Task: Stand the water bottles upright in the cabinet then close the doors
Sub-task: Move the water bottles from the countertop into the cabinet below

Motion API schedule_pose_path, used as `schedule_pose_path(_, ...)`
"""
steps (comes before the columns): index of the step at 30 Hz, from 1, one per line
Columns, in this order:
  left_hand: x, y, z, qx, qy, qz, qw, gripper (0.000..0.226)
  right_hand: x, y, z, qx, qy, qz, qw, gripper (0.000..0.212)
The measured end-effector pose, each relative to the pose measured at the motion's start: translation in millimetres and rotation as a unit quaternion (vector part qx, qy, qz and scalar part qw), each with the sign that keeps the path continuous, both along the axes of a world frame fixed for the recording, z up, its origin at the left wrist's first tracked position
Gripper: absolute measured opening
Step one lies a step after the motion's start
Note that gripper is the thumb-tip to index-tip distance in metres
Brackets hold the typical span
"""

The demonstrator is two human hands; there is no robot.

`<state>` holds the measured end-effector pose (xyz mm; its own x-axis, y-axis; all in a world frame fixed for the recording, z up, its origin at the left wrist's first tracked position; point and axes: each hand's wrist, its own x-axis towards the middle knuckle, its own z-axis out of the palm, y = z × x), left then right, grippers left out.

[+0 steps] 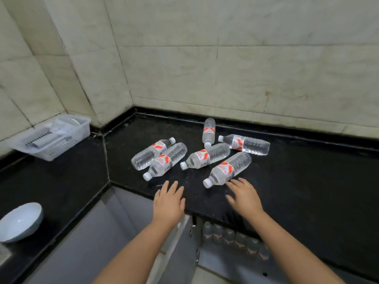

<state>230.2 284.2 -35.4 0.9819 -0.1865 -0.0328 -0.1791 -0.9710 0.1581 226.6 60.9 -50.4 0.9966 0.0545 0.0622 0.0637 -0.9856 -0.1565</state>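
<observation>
Several clear water bottles with red-and-white labels lie on their sides on the black countertop [297,181]. The nearest bottle [228,170] has its white cap pointing at me. Another bottle [165,161] lies further left. My right hand [245,196] hovers open, its fingertips just short of the nearest bottle's body. My left hand [169,201] is open above the counter's front edge, below the left bottles. Under the counter the cabinet [225,263] stands open, and a row of several bottles [235,237] stands upright inside. The grey cabinet door [180,253] hangs open to the left.
A white plastic basket [54,136] with papers sits on the counter at the left wall. A pale bowl [20,221] rests near the counter's left front edge. Tiled walls close off the corner behind the bottles.
</observation>
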Motion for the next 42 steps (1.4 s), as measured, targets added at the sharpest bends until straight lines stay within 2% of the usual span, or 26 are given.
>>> schedule_pose_path(3,44.4,-2.0,-3.3,0.021,0.018,0.004,1.0,0.047,48.8,15.4,-9.1,-0.021,0.019,0.072,0.997,0.058)
schedule_pose_path(6,81.6,-6.1,-14.3,0.017,0.028,0.009,0.999,0.05,80.0,30.1,-24.3,-0.084,-0.058,0.107,0.989,0.064)
schedule_pose_path(10,121.8,-16.2,-36.2,-0.021,0.048,0.021,0.998,0.053,102.6,40.1,-41.2,-0.132,-0.087,0.107,0.982,0.041)
schedule_pose_path(12,143.6,-21.4,-46.1,-0.031,0.028,0.02,0.999,0.053,107.9,42.2,-46.9,-0.138,-0.102,0.11,0.979,0.035)
schedule_pose_path(16,183.1,-36.9,-55.8,-0.077,0.019,0.026,0.997,0.033,111.7,44.4,-54.6,-0.14,-0.164,0.109,0.97,0.028)
schedule_pose_path(19,197.1,-43.5,-60.4,-0.096,0.033,0.031,0.994,0.028,113.1,42.3,-54.8,-0.146,-0.202,0.095,0.964,0.025)
schedule_pose_path(21,197.6,-45.2,-65.3,-0.102,0.01,0.031,0.994,0.022,110.0,37.7,-57.4,-0.151,-0.217,0.085,0.961,0.025)
schedule_pose_path(25,172.1,-52.2,-67.7,-0.096,0.014,0.009,0.995,0.028,98.3,29.1,-59.4,-0.135,-0.225,0.082,0.961,0.025)
schedule_pose_path(28,138.8,-53.0,-58.7,-0.084,-0.016,-0.03,0.996,0.033,81.3,21.4,-53.3,-0.134,-0.194,0.105,0.966,0.024)
schedule_pose_path(32,89.7,-47.2,-27.4,-0.049,-0.111,-0.163,0.979,0.038,48.0,8.2,-38.7,-0.126,-0.14,0.112,0.976,0.024)
schedule_pose_path(36,32.7,-43.6,4.1,0.0,-0.15,-0.291,0.945,0.04,-4.7,4.6,-15.7,-0.082,-0.119,0.076,0.987,0.034)
schedule_pose_path(39,-11.0,-41.5,20.4,-0.049,-0.19,-0.343,0.918,0.048,-55.0,5.7,2.5,-0.046,-0.127,0.036,0.99,0.036)
schedule_pose_path(42,-55.7,-38.7,44.3,-0.141,-0.19,-0.321,0.917,0.028,-111.9,2.0,23.0,0.068,-0.128,-0.021,0.989,0.022)
